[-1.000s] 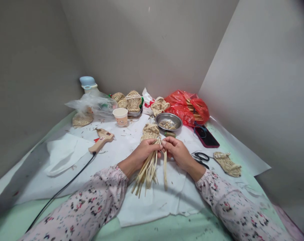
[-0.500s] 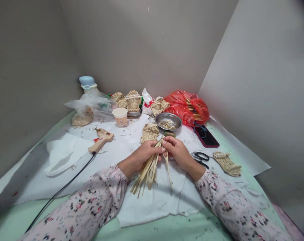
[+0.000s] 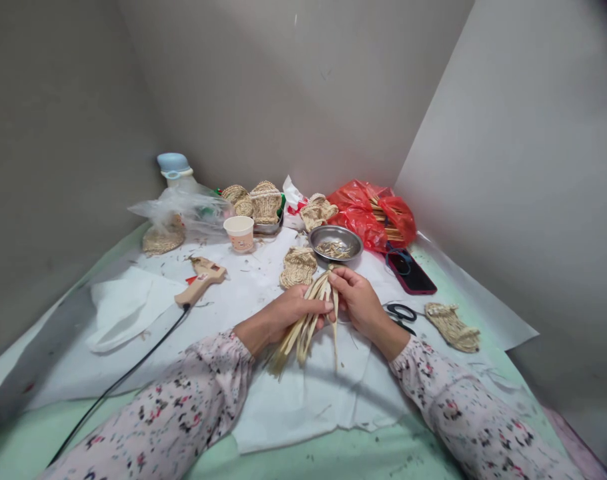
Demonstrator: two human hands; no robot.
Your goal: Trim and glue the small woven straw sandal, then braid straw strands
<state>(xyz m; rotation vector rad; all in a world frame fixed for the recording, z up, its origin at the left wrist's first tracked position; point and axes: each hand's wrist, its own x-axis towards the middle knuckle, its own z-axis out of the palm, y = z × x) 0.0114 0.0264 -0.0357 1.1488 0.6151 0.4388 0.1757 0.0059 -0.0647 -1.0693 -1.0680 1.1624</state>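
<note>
A bundle of pale straw strips point(image 3: 303, 333) hangs in the middle, its loose ends fanned down towards me. My left hand point(image 3: 296, 312) is closed round the strips, thumb on top. At the bundle's upper end my right hand point(image 3: 354, 297) pinches the gathered tips, and one strip dangles separately below it. Just beyond the hands lies a woven straw piece point(image 3: 297, 265), beside a metal bowl point(image 3: 313, 245) with short straw bits in it.
A glue gun point(image 3: 201, 281) with a black cord lies left, near a paper cup point(image 3: 239, 235). Black scissors point(image 3: 402, 312), a phone point(image 3: 412, 272) and another woven piece point(image 3: 452, 327) are right. A red bag point(image 3: 356, 207) of straw stands behind.
The straw bundle's top end has risen slightly, and its loose ends have shifted. My right hand has moved up a little with the tips. My left hand has stayed nearly in place.
</note>
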